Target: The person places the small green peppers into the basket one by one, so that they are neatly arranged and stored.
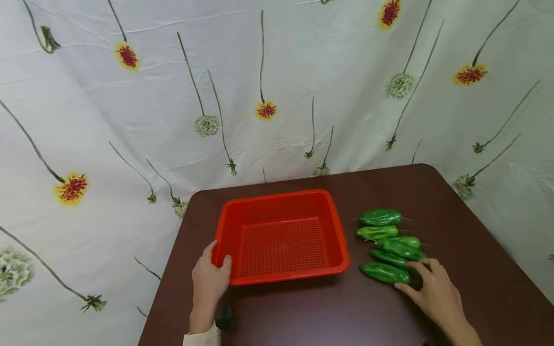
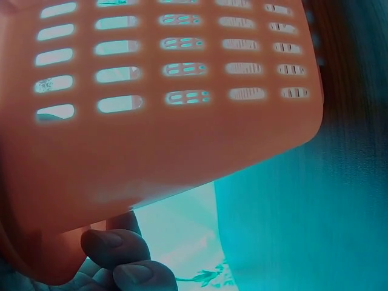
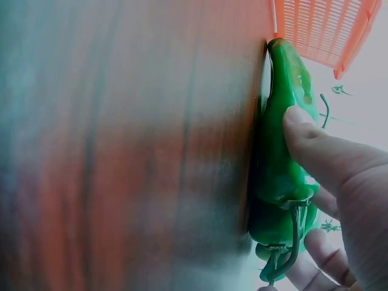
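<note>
white flowered cloth (image 1: 294,57) hangs beyond our brown table (image 1: 294,312). taking the red basket (image 1: 287,277) as our dial, the nearest green pepper (image 1: 383,272) lies by four o'clock; our right hand (image 1: 434,290) pinches it toward its stem end, probably for a sure hold. the other peppers (image 1: 381,217) lie bunched around three o'clock, seemingly for that hand's easy reach. our left hand (image 1: 212,276) grips the basket's rim at eight o'clock, perhaps to steady it.

Decent gap on the table (image 1: 311,312) between the red basket (image 1: 285,277) and the peppers (image 1: 399,248), so a hand could pass there. Basket walls block any low slide across, and the middle peppers touch, so finger room's tight.
</note>
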The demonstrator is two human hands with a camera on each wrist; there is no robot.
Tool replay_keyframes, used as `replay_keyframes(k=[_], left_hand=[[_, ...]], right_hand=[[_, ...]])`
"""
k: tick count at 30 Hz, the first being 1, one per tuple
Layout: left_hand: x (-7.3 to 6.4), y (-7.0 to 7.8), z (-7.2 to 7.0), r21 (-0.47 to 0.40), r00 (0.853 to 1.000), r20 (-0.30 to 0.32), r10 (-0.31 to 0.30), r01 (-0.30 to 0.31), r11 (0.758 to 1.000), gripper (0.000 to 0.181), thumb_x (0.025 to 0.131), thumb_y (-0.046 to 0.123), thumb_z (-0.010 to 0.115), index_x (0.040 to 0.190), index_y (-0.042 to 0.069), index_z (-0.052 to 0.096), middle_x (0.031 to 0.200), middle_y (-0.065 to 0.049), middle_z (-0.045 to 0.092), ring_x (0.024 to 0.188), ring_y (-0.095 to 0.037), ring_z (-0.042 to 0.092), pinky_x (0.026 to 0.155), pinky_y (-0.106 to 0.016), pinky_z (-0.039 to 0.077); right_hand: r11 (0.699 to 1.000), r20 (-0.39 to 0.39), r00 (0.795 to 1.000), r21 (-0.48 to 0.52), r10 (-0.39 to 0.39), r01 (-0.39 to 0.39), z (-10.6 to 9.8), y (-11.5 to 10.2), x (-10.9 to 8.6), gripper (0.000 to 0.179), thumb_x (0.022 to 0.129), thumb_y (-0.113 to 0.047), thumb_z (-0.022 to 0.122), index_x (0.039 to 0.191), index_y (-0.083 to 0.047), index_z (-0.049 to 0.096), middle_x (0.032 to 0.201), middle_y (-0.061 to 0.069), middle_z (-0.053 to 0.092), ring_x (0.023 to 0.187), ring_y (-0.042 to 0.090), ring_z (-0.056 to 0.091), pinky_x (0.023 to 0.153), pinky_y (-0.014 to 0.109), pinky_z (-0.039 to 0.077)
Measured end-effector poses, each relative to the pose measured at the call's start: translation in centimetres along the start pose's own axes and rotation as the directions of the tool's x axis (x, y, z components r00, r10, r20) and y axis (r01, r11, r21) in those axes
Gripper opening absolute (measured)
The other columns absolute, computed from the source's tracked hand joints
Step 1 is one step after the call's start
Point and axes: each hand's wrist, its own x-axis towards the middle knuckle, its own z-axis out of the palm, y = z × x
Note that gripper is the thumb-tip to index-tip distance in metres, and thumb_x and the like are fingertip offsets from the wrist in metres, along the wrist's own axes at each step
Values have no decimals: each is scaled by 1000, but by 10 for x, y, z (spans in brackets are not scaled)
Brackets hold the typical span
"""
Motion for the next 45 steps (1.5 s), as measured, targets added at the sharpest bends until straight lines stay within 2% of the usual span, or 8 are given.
replay_keyframes(k=[5,9,15,24,29,34,39,45], left_hand=[[3,-4,-11,-23,997,-80,-21,20,1000,60,95,26,62,149,8,45,135,-24,60,109,-43,62,90,-62,54],[4,-5,-13,-32,994,-110,-31,27,999,59,95,27,61,150,9,45,135,-23,61,110,-42,63,89,-61,54],[3,-2,-11,-21,998,-61,-31,30,999,60,96,28,60,150,9,44,135,-23,60,111,-42,63,89,-60,55],[2,0,-6,3,999,-25,-35,35,999,61,95,28,62,151,10,43,137,-24,59,114,-43,62,92,-61,53],[1,1,-2,2,1000,-8,-26,26,1000,61,95,27,62,150,11,44,136,-25,59,116,-43,60,94,-61,52],[-1,1,0,8,1000,-3,-9,9,1000,59,94,27,61,149,11,46,131,-26,61,114,-44,61,93,-60,52],[-2,0,2,1,1000,1,-1,1,1000,59,93,29,63,148,12,47,130,-24,62,110,-41,63,91,-59,54],[-2,-3,-1,-18,1000,-30,0,-1,1000,58,92,29,65,146,12,49,127,-23,64,107,-40,65,89,-57,56]], right_hand=[[997,4,998,47,-58,58,4,-5,37,49,64,-35,93,105,-14,74,103,10,57,72,13,49,46,21,34],[996,49,998,77,-49,45,4,-7,48,49,67,-35,92,108,-14,75,104,8,55,74,12,50,50,22,36],[996,87,996,89,-17,9,3,-3,35,50,66,-34,92,109,-14,76,101,5,57,77,13,55,54,23,39],[994,91,996,102,16,-25,4,1,16,51,65,-34,92,108,-13,76,94,-1,59,69,1,44,54,22,37],[994,123,992,98,40,-53,0,2,9,52,66,-37,91,109,-13,76,94,-1,60,68,0,45,54,22,38],[992,188,978,72,88,-103,-5,2,-1,55,68,-45,89,112,-14,75,99,2,63,69,3,51,54,22,39],[987,261,954,24,148,-160,-9,0,-6,60,70,-52,85,114,-13,74,100,4,62,71,6,54,53,23,39],[986,310,937,-9,161,-167,-10,-4,3,65,70,-57,83,115,-12,74,93,1,61,67,4,51,52,24,39]])
